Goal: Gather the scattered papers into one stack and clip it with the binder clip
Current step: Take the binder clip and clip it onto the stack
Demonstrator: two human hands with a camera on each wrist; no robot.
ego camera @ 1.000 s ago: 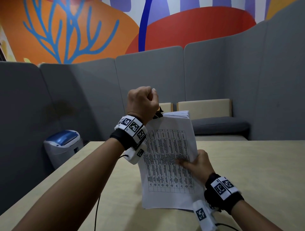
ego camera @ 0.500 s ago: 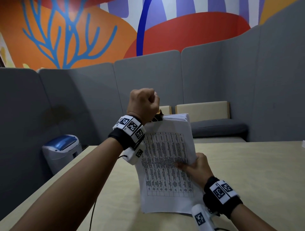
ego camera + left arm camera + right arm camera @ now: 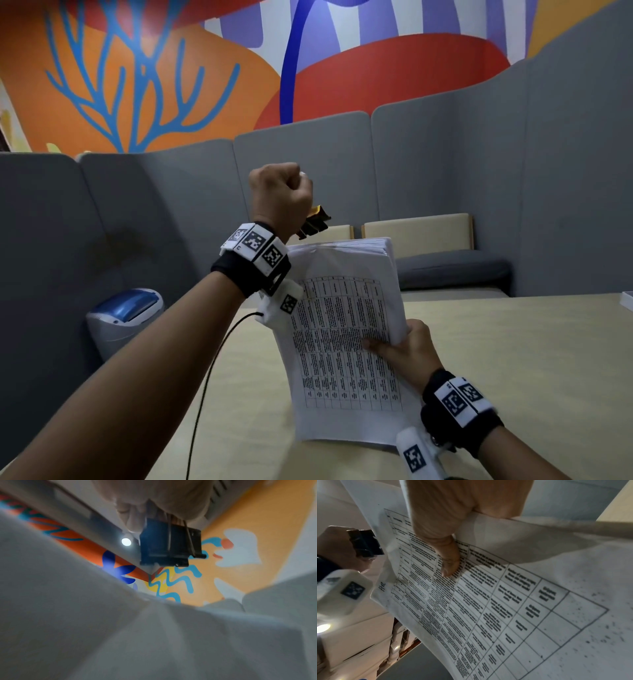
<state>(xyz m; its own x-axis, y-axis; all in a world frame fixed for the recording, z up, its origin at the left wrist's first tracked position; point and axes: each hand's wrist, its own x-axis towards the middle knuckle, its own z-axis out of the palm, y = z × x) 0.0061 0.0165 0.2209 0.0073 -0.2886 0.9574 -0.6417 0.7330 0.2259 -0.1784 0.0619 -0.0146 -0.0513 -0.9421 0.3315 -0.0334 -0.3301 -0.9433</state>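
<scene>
A thick stack of printed papers (image 3: 346, 329) stands on its lower edge on the table, its front sheet a table of text (image 3: 488, 601). My right hand (image 3: 407, 353) grips its right edge, thumb on the front sheet (image 3: 448, 563). My left hand (image 3: 281, 198) is a fist raised above the stack's top left corner and holds a black binder clip (image 3: 313, 224) by its handles. The clip (image 3: 169, 547) hangs a little above the paper edge and apart from it, also seen in the right wrist view (image 3: 365, 543).
The beige table (image 3: 513, 359) stretches to the right and front. A blue and white machine (image 3: 125, 315) sits at the left by grey partition panels (image 3: 308, 171). A cushioned bench (image 3: 445, 263) stands behind the table. A black cable (image 3: 205, 383) runs from my left wrist.
My left hand with the clip has risen off the stack's top left corner, so a gap shows between clip and paper. The right hand keeps its grip.
</scene>
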